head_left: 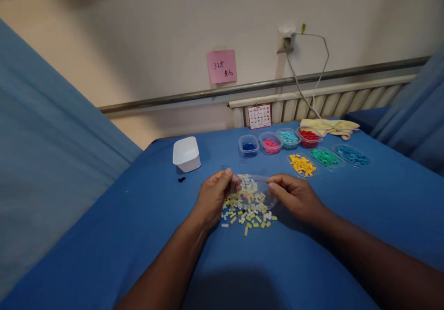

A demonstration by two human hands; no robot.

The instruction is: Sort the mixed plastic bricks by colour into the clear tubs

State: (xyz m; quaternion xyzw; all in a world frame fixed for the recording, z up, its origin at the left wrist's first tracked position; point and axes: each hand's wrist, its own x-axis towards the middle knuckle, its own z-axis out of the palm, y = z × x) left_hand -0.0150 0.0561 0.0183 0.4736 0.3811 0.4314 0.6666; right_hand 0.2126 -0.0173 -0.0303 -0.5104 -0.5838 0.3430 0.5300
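My left hand [212, 200] and my right hand [299, 198] grip a clear plastic container [270, 202] by its opposite ends, fingers closed on its rim. It is see-through, so I cannot tell whether anything lies in it. Under and around it spreads a loose pile of small building bricks [255, 225], mostly pale yellow and white. An orange-red piece shows through the plastic among them. A few bricks lie scattered at the near side of the pile.
A white tub [187, 155] stands back left, near a small black piece [181, 179]. Clear tubs hold dark blue [249, 147], pink [271, 146], light blue [288, 137] and red bricks [309, 136]. Yellow [302, 165], green [324, 157] and blue bricks [352, 155] sit nearer, beside a yellow cloth [328, 127].
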